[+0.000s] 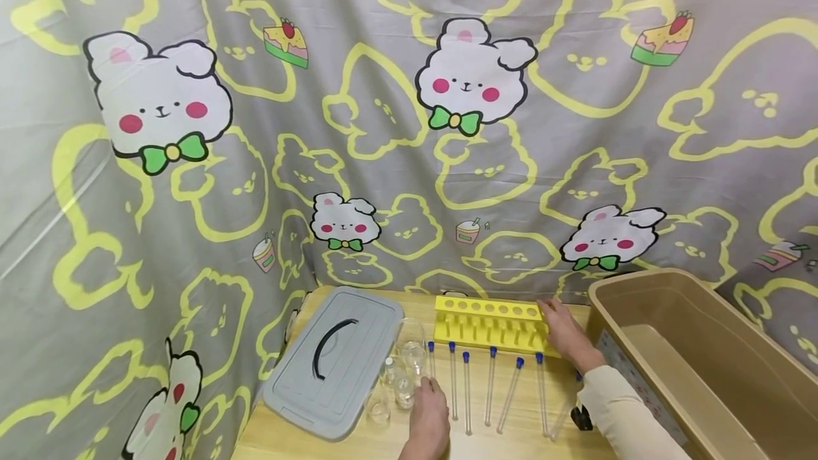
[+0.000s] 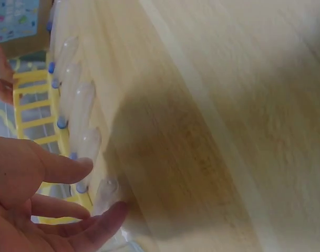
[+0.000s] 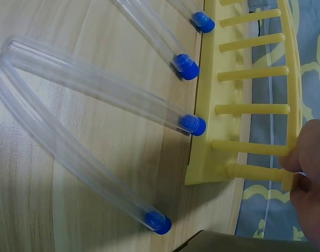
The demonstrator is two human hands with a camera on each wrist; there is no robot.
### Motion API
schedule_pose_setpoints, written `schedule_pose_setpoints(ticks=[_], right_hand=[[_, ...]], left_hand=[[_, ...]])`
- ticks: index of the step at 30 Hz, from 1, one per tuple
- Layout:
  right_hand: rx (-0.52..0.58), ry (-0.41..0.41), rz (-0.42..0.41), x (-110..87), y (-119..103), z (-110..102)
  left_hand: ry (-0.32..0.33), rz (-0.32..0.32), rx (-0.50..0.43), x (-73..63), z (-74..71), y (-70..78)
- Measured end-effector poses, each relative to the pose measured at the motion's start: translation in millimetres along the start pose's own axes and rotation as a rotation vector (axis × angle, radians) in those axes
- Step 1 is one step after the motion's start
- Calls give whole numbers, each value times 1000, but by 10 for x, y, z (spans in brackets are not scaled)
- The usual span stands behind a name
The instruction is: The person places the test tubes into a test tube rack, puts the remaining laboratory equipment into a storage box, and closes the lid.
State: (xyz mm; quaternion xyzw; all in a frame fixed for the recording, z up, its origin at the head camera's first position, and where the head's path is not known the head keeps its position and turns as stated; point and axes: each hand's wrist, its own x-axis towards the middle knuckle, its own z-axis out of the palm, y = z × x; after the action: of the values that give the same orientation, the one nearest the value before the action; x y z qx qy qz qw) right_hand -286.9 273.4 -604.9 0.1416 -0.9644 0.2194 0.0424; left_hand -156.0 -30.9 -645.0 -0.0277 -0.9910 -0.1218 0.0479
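Observation:
A yellow test tube rack [image 1: 491, 315] stands near the back of the table. My right hand [image 1: 565, 330] pinches its upper right corner between thumb and fingers, as the right wrist view shows at the rack's end [image 3: 288, 181]. In front of the rack lie several clear test tubes [image 3: 96, 81] with blue caps. My left hand [image 1: 429, 414] is beside the leftmost tubes and the clear glassware [image 1: 405, 389]. In the left wrist view its thumb [image 2: 70, 170] and fingers are apart near a tube's rounded end [image 2: 107, 191], holding nothing.
On the left lies a grey lid [image 1: 345, 375] with a black handle. A deep tan bin [image 1: 613, 304] stands on the right, close to my right forearm. A small black object [image 1: 581, 417] sits by the right sleeve. Patterned curtains [image 1: 396, 176] hang behind the table.

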Motion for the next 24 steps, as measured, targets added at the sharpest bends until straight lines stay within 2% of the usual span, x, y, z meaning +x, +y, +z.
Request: schedule_pose_setpoints(ticks=[6,12,16,19,24], right_hand=[[-22,30,-28,22,-8,11],[-23,45,-39,41,5,5],[-6,55,-52,41,12,-27],[3,55,-49,44,31,-53],[-6,53,-56,39,75,-56]], left_hand=[[112,10,101,48,66,7],[117,15,135,88,101,-14],[136,-3,89,106,79,-8],[147,-28,-9,102,40,6],[123,-40,-94,93,-13,14]])
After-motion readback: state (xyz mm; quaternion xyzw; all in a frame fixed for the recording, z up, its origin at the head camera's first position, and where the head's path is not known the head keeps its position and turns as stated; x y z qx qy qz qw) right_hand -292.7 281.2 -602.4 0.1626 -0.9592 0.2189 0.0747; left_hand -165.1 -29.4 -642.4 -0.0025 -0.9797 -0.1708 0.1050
